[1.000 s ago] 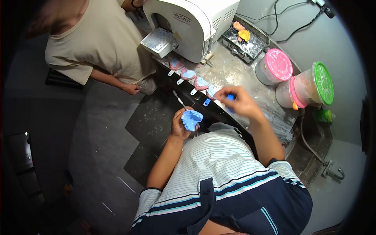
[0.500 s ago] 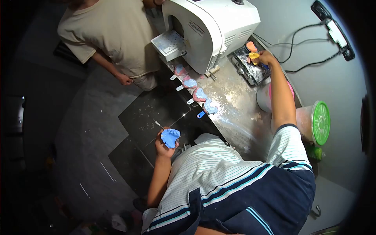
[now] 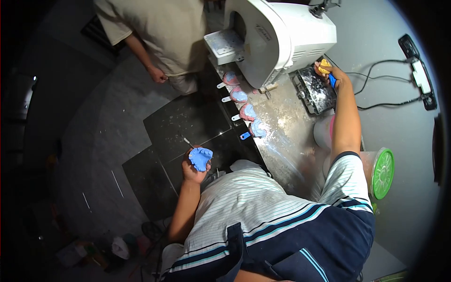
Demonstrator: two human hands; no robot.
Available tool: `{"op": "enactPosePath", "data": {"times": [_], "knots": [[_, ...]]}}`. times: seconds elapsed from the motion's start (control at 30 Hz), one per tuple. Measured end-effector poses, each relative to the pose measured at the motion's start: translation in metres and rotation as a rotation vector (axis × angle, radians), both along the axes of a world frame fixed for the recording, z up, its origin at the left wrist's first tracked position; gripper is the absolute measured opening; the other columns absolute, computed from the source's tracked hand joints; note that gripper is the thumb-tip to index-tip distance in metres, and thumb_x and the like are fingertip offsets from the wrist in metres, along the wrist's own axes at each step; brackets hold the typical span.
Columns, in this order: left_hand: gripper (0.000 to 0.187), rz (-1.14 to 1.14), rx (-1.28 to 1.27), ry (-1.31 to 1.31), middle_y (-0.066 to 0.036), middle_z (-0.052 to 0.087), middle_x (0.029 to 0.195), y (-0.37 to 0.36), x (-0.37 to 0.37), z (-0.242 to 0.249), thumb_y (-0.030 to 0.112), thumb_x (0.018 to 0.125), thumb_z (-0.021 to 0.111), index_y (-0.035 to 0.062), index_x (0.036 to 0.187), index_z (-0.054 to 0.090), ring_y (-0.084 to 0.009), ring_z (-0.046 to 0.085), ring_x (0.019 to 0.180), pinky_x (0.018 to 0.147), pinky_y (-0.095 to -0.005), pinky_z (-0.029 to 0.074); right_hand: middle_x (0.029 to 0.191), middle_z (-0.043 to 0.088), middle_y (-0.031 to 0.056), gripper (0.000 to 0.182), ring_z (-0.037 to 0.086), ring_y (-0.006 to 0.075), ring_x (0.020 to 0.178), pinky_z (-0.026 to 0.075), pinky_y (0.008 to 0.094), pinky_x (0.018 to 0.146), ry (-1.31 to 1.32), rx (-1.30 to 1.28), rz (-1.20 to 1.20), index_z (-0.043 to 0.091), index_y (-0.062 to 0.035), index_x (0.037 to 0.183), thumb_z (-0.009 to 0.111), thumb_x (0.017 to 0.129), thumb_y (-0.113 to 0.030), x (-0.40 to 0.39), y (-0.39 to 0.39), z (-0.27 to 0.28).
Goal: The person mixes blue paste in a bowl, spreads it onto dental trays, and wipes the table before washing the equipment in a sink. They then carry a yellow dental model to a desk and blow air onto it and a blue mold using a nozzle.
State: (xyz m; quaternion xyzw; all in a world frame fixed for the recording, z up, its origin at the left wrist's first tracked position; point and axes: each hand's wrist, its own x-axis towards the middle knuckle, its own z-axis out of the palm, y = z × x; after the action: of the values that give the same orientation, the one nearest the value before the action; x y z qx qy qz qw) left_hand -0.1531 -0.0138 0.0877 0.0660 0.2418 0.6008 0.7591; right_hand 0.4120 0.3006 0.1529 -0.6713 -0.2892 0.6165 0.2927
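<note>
My left hand (image 3: 191, 173) is closed around a blue dental model (image 3: 200, 160), its row of teeth facing up. A thin tool with a whitish tip (image 3: 187, 140) sticks out past those fingers. At the far side of the counter, my right hand (image 3: 340, 78) grips a yellow dental model (image 3: 324, 66) above the edge of a black box (image 3: 315, 91) dusted with white. A blue piece (image 3: 333, 81) shows beneath its fingers. Several dental impression trays (image 3: 238, 96) filled with pink and blue material line the counter's front edge, handles outward.
A white machine (image 3: 268, 40) with a small platform stands on the counter (image 3: 286, 127). Near my right arm are a pink-rimmed tub (image 3: 322, 131) and a green-lidded bucket (image 3: 383, 174). Cables run from a wall power strip (image 3: 419, 75). Another person (image 3: 155, 37) stands beside the machine.
My right hand has lifted the yellow dental model up and away from the black box. The orange piece there is out of sight. The view has shifted; my left hand still holds the blue model.
</note>
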Motion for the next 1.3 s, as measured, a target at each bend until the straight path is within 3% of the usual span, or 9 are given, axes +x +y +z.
{"op": "enactPosePath", "data": {"times": [0.1, 0.17, 0.3, 0.53, 0.6, 0.73, 0.93, 1.1, 1.3], "knots": [[0.035, 0.064, -0.113, -0.088, -0.016, 0.066, 0.086, -0.001, 0.000, 0.003, 0.038, 0.088, 0.051, 0.0074, 0.102, 0.060, -0.0308, 0.062, 0.056, 0.043, -0.0370, 0.048, 0.058, 0.057, -0.0017, 0.021, 0.049, 0.0050, 0.040, 0.036, 0.0191, 0.033, -0.036, -0.185, 0.113, 0.060, -0.0096, 0.082, 0.066, 0.086, -0.030, 0.002, 0.012, -0.005], [0.035, 0.095, -0.091, -0.150, -0.015, 0.066, 0.087, -0.001, -0.005, 0.004, 0.039, 0.089, 0.051, 0.0075, 0.102, 0.061, -0.0317, 0.062, 0.057, 0.044, -0.0388, 0.048, 0.059, 0.059, 0.0008, 0.019, 0.054, 0.0076, 0.041, 0.041, 0.0190, 0.034, -0.089, -0.108, 0.109, 0.060, -0.0086, 0.083, 0.067, 0.085, -0.026, 0.011, 0.018, -0.018], [0.035, 0.176, -0.023, -0.145, -0.015, 0.066, 0.084, -0.006, -0.033, -0.014, 0.037, 0.089, 0.052, 0.0046, 0.101, 0.061, -0.0314, 0.062, 0.056, 0.044, -0.0377, 0.049, 0.055, 0.053, -0.0022, 0.021, 0.044, 0.0085, 0.037, 0.036, 0.0211, 0.034, -0.305, 0.063, -0.102, 0.059, -0.0120, 0.078, 0.074, 0.080, -0.026, 0.001, 0.016, -0.038], [0.040, 0.290, 0.099, -0.071, -0.020, 0.066, 0.086, -0.013, -0.094, -0.024, 0.040, 0.086, 0.053, 0.0051, 0.104, 0.061, -0.0291, 0.063, 0.058, 0.048, -0.0358, 0.049, 0.065, 0.055, -0.0002, 0.014, 0.048, 0.0060, 0.045, 0.040, 0.0187, 0.038, -0.064, -0.109, -0.110, 0.060, -0.0159, 0.090, 0.069, 0.084, -0.024, -0.030, -0.002, -0.014], [0.040, 0.280, 0.122, -0.005, -0.019, 0.066, 0.086, -0.016, -0.114, -0.024, 0.040, 0.086, 0.054, 0.0059, 0.104, 0.061, -0.0288, 0.063, 0.058, 0.048, -0.0357, 0.049, 0.065, 0.055, -0.0003, 0.013, 0.047, 0.0059, 0.045, 0.040, 0.0185, 0.037, -0.148, -0.149, -0.167, 0.060, -0.0169, 0.094, 0.068, 0.085, -0.023, -0.016, 0.008, -0.033], [0.038, 0.359, 0.050, -0.015, -0.017, 0.066, 0.085, -0.019, -0.145, -0.018, 0.040, 0.086, 0.053, 0.0065, 0.099, 0.063, -0.0288, 0.062, 0.057, 0.047, -0.0349, 0.047, 0.070, 0.056, -0.0003, 0.025, 0.045, 0.0056, 0.049, 0.038, 0.0183, 0.039, 0.031, -0.062, -0.251, 0.059, -0.0151, 0.113, 0.064, 0.089, -0.023, -0.001, 0.005, -0.044], [0.038, 0.453, 0.008, -0.081, -0.017, 0.067, 0.083, -0.019, -0.203, -0.022, 0.042, 0.086, 0.053, 0.0065, 0.094, 0.063, -0.0283, 0.063, 0.058, 0.049, -0.0341, 0.048, 0.079, 0.060, -0.0009, 0.030, 0.045, 0.0047, 0.052, 0.038, 0.0176, 0.041, 0.202, 0.199, -0.359, 0.057, -0.0129, 0.119, 0.062, 0.091, -0.022, -0.010, -0.074, -0.011], [0.038, 0.533, 0.098, -0.077, -0.017, 0.067, 0.083, -0.034, -0.291, -0.020, 0.043, 0.087, 0.054, 0.0061, 0.094, 0.063, -0.0283, 0.064, 0.059, 0.048, -0.0355, 0.048, 0.102, 0.063, 0.0035, 0.034, 0.043, 0.0047, 0.057, 0.036, 0.0174, 0.048, 0.229, 0.407, -0.370, 0.053, -0.0089, 0.125, 0.058, 0.093, -0.021, -0.157, -0.199, 0.069], [0.034, 0.538, 0.091, 0.038, -0.015, 0.066, 0.083, -0.081, -0.427, -0.015, 0.039, 0.089, 0.054, 0.0065, 0.095, 0.062, -0.0292, 0.062, 0.058, 0.047, -0.0361, 0.047, 0.112, 0.059, 0.0079, 0.039, 0.043, 0.0081, 0.063, 0.038, 0.0206, 0.055, 0.409, 0.295, -0.112, 0.048, -0.0076, 0.129, 0.057, 0.093, -0.020, -0.333, -0.207, 0.071]]}}
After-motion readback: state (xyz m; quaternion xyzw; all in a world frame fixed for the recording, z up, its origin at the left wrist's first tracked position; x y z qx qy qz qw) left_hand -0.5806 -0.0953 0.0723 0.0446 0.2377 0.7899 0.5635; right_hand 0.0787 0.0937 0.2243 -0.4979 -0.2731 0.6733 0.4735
